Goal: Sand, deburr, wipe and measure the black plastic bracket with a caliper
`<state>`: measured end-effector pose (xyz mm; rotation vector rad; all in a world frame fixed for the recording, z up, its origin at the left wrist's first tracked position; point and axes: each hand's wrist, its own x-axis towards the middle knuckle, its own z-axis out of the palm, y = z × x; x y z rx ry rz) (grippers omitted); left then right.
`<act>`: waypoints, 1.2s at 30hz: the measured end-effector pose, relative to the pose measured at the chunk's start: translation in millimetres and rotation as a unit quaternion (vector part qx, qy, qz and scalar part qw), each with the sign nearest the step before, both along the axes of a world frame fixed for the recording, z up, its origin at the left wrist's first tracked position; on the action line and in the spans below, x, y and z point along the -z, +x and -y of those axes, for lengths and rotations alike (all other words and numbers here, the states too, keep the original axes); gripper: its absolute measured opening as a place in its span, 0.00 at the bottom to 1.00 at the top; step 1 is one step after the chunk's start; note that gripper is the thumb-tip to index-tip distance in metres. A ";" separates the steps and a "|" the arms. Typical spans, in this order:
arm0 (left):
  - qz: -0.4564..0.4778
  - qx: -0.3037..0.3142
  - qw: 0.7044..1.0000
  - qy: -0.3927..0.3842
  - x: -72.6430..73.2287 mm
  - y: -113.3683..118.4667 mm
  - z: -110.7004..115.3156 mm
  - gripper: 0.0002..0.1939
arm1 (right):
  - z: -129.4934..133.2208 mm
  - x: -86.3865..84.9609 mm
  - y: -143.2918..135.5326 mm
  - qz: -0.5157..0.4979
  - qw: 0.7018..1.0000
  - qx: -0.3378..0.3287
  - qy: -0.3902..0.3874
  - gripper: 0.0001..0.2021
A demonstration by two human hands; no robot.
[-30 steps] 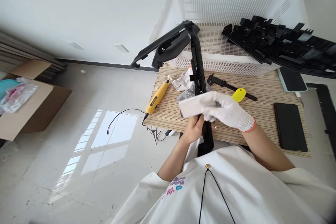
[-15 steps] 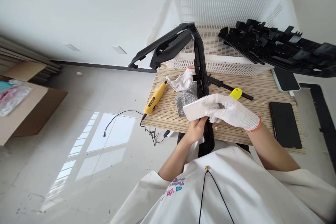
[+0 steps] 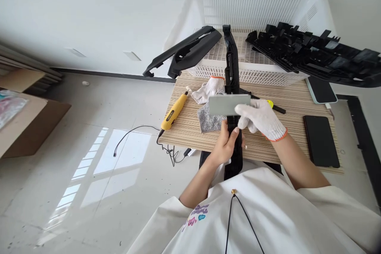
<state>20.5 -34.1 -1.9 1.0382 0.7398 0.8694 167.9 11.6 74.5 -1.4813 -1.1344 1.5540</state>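
Note:
My bare left hand (image 3: 224, 147) is wrapped around the lower part of a long black plastic trim piece (image 3: 232, 63), which runs from near my lap up over the table to the basket. My right hand (image 3: 260, 117), in a white knitted glove with an orange cuff, pinches a flat rectangular block (image 3: 224, 104). The block's grey-green broad face shows, and it lies across the trim piece just above my left hand; whether it touches is unclear. Behind it, a grey cloth (image 3: 210, 120) and a loose white glove (image 3: 208, 90) lie on the table.
A yellow corded rotary tool (image 3: 175, 112) lies at the table's left edge. Black trim pieces (image 3: 190, 53) and a larger black part (image 3: 315, 55) rest on the white basket (image 3: 256, 67). A black caliper (image 3: 279, 109), a yellow handle (image 3: 270, 103) and two phones (image 3: 321, 141) lie rightward.
My right hand has turned the block from its pale side to its grey-green face and raised it slightly. The trim piece's top end has shifted right, apart from the other black pieces.

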 end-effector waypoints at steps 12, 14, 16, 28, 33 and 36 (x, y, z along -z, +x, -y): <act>0.011 0.004 0.999 -0.033 -4.1 4.2 -0.6 0.20 | -1.2 -2.7 0.2 0.043 0.998 -0.047 -0.016 0.17; 0.016 0.008 0.999 -0.035 -3.4 4.5 -1.3 0.20 | 0.4 -1.9 2.3 0.045 0.999 -0.019 0.006 0.18; 0.007 0.008 1.000 -0.029 -2.2 3.2 -1.3 0.19 | 1.5 -2.4 4.0 0.043 0.998 -0.036 0.013 0.18; -0.013 0.046 0.991 -0.121 -6.4 -15.2 20.3 0.21 | -18.6 -11.0 5.3 -0.028 0.998 -0.050 0.035 0.21; 0.020 0.032 0.991 -0.129 -6.9 -13.5 3.7 0.24 | -2.5 -15.6 18.5 -0.067 0.995 -0.042 0.056 0.27; 0.030 0.045 0.988 -0.144 -8.0 -10.9 -7.3 0.27 | 4.8 -10.6 21.4 -0.062 0.992 0.004 0.108 0.27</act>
